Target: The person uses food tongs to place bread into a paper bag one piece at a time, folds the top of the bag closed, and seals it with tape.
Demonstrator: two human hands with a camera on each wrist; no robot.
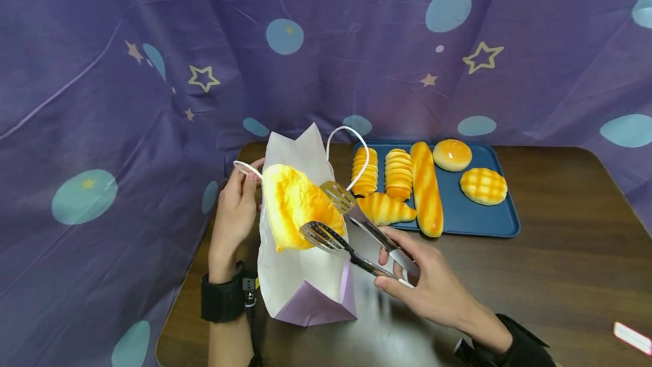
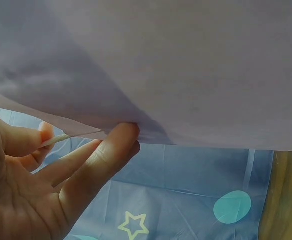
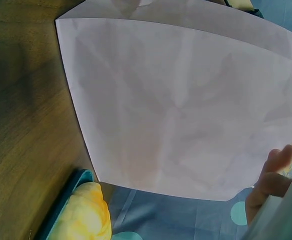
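Observation:
My left hand pinches the white cord handle at the left side of a lilac paper bag, its white inside facing up. In my right hand is a pair of metal serving tongs, one slotted head on either side of a flat golden bread. The bread overlaps the bag's mouth in the head view. The right wrist view shows the bag's side wall upright on the table, with some of my right fingers near its top edge.
Behind the bag, on the right, a blue tray carries a long loaf, a croissant, two ridged rolls, a round bun and a crosshatched bun. A purple patterned curtain hangs behind the wooden table.

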